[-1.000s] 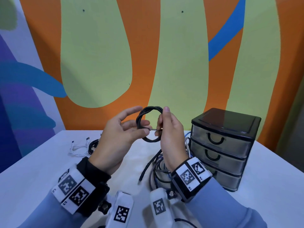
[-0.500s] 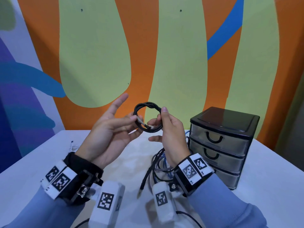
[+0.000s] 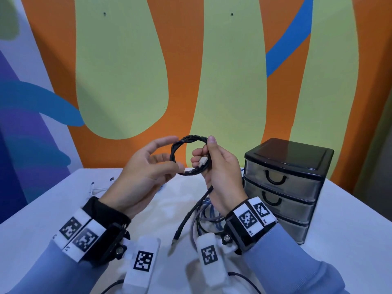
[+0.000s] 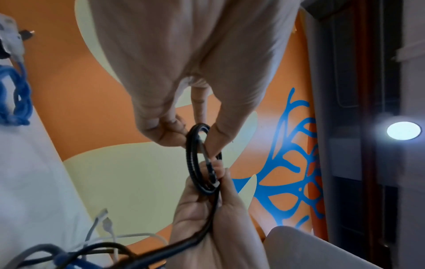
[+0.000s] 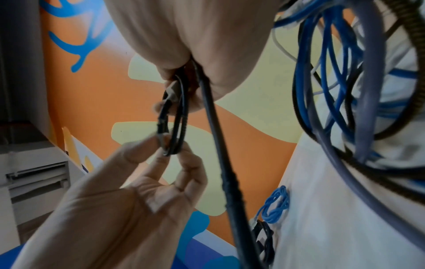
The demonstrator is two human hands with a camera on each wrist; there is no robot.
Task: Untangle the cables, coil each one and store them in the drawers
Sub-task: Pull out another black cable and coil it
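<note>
A small coil of thin black cable (image 3: 176, 149) is held up over the table between both hands. My right hand (image 3: 204, 149) grips its right side, with a white plug (image 3: 203, 161) lying against the fingers. My left hand (image 3: 180, 166) pinches the coil's lower edge between thumb and finger; the left wrist view shows this pinch on the coil (image 4: 195, 163), and so does the right wrist view on the coil (image 5: 177, 123). A thicker black cable (image 3: 191, 211) runs from my right hand's grip down to the table. The black three-drawer unit (image 3: 286, 181) stands to the right, all drawers closed.
A tangle of blue, grey and black cables (image 3: 204, 215) lies on the white table (image 3: 350, 230) below my right wrist. A loose white cable (image 3: 99, 188) lies at the far left. A coiled blue cable (image 5: 276, 205) and a small black coil (image 5: 262, 234) lie on the table.
My left hand's fingers were spread beside the coil and now pinch its lower edge. The white plug end has come round to my right hand's fingers.
</note>
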